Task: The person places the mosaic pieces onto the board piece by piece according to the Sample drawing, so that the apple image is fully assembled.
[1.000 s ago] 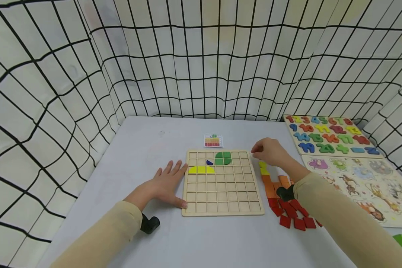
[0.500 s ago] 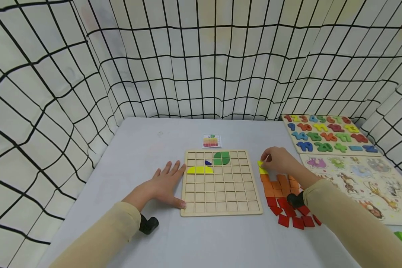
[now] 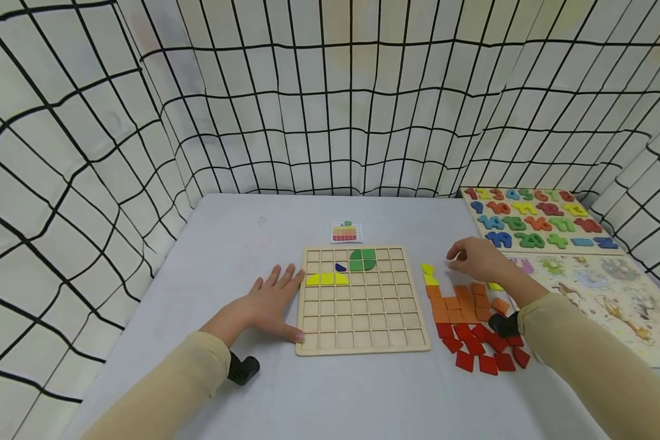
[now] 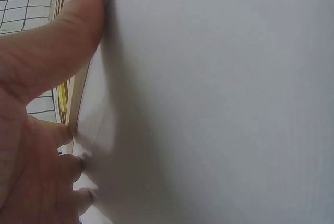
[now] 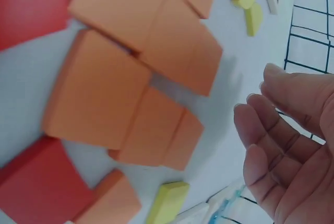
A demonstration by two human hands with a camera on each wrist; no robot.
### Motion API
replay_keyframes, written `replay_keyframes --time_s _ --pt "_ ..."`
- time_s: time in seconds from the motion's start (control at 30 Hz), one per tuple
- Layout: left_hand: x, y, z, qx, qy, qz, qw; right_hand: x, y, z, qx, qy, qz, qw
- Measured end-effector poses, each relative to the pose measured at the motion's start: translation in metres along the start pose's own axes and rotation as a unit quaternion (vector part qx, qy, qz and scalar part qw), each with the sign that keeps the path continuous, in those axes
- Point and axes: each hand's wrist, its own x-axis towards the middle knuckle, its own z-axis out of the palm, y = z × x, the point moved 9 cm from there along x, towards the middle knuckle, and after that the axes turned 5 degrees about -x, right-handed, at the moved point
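My left hand (image 3: 269,305) lies spread on the cloth at the left of a wooden grid board (image 3: 363,318), thumb (image 4: 78,10) on the board's edge. On the board sit a row of yellow pieces (image 3: 327,279), a dark blue piece (image 3: 340,267) and a green rounded shape (image 3: 362,260). My right hand (image 3: 475,260) hovers right of the board, fingers loosely bent with nothing between them in the right wrist view. Below it lie orange tiles (image 3: 455,310) and red tiles (image 3: 473,347). Yellow pieces (image 3: 429,275) lie to its left, and another yellow piece (image 3: 495,286) shows under the wrist.
A small picture card (image 3: 346,231) lies behind the board. At the right are a number puzzle board (image 3: 533,223) and an animal puzzle board (image 3: 610,299). Black netting (image 3: 330,110) encloses the table's far and side edges.
My right hand has moved right from beside the board, passing over the yellow pieces, and uncovers them. The left hand has stayed in place. Pieces on the board look the same.
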Motion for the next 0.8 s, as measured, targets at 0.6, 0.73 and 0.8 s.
replay_keyframes --time_s 0.6,0.73,0.8 --pt "-0.001 -0.002 0.000 -0.006 0.005 0.002 1.0000 0.016 -0.040 0.017 -0.001 0.024 -0.010 1.000" --pt "-0.002 -0.001 -0.001 -0.009 0.003 0.002 1.0000 0.016 -0.048 0.014 0.021 0.046 -0.033 0.998" --pt "-0.002 -0.001 -0.001 -0.009 0.004 0.002 0.9999 0.016 -0.056 0.013 0.045 0.060 -0.055 0.996"
